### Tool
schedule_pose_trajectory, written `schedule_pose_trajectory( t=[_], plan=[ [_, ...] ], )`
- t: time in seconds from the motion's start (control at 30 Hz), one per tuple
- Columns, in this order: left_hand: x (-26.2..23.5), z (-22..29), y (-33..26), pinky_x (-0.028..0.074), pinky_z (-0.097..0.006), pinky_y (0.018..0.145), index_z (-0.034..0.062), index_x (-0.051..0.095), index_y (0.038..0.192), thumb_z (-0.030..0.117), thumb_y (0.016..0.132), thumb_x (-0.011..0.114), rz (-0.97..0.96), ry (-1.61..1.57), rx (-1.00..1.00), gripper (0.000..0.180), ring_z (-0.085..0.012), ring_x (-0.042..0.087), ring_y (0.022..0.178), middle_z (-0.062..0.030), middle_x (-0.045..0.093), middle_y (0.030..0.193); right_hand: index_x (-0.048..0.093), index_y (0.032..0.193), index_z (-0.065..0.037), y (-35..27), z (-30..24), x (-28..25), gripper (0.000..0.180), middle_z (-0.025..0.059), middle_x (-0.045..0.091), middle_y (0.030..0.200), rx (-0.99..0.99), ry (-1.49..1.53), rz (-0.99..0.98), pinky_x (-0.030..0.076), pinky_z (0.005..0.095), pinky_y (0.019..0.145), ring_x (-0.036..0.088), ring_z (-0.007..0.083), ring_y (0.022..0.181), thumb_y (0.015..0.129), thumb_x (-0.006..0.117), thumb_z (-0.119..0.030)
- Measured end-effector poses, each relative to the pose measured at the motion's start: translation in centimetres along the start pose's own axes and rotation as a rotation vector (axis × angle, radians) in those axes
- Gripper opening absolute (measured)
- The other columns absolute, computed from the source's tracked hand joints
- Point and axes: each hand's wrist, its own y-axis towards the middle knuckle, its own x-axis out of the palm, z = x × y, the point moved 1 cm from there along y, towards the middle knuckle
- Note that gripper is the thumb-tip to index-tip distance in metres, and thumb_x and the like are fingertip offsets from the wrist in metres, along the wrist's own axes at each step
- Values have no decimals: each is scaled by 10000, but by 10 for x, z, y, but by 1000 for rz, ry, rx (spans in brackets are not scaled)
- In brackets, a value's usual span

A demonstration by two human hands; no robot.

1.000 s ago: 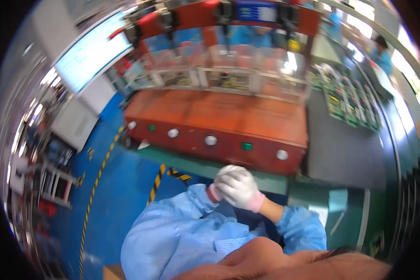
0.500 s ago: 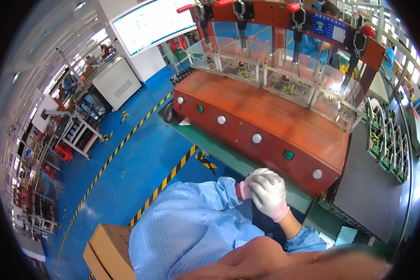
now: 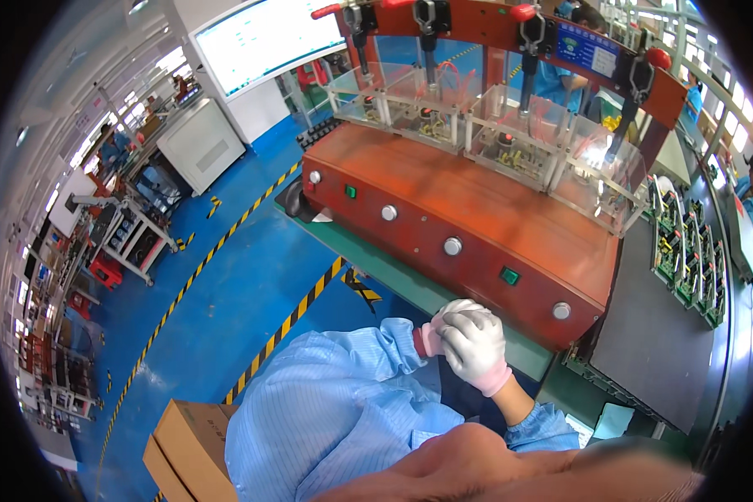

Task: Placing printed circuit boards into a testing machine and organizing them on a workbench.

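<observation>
Both hands wear white gloves with pink cuffs and are clasped together in front of a red bench machine [image 3: 443, 188]. My right hand [image 3: 478, 346] lies over my left hand [image 3: 458, 306], its fingers bent around it. Most of the left fingers are hidden beneath the right hand, and no object shows between the two. The hands are close to the machine's lower front edge, beside the green table edge [image 3: 523, 350]. Silver round buttons [image 3: 453, 246] and green square switches [image 3: 509, 275] line the machine's front.
Clear covers [image 3: 510, 138] stand on the machine beneath toggle clamps with red handles [image 3: 658, 58]. Several green circuit boards [image 3: 686, 251] stand in a row on the right, beside a dark mat [image 3: 657, 351]. A cardboard box [image 3: 188, 456] is at lower left. A person [image 3: 556, 84] is beyond the machine.
The whole view has shifted slightly, with the machine and hands appearing a little farther left. The hands stay clasped in the same way.
</observation>
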Motion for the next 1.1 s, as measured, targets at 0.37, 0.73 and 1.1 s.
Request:
schedule_pose_trajectory(
  t=[0.37, 0.73, 1.1],
  plan=[
    [-2, -6, -13, 486, -301, 924, 101, 623, 1111, 236, 939, 509, -225, -310, 196, 246, -183, 600, 971, -27, 625, 1058, 700, 929, -71, -3, 5, 3, 148, 58, 669, 1062, 31, 21, 50, 506, 391, 892, 630, 253, 975, 793, 680, -124],
    [-6, -12, -7, 487, -300, 916, 101, 622, 1105, 236, 941, 506, -313, -391, 139, 242, -183, 600, 967, -29, 624, 1054, 677, 907, -70, -10, 4, 1, 112, 66, 642, 1065, 40, -37, 54, 501, 412, 917, 612, 253, 979, 845, 667, -163],
    [6, -4, -8, 488, -299, 908, 100, 622, 1099, 236, 943, 503, -316, -413, 130, 238, -182, 601, 963, -31, 623, 1050, 732, 979, -108, -15, 5, 6, 168, 48, 663, 1125, 60, -75, 15, 477, 383, 946, 592, 239, 1039, 830, 680, -164]
  ],
)
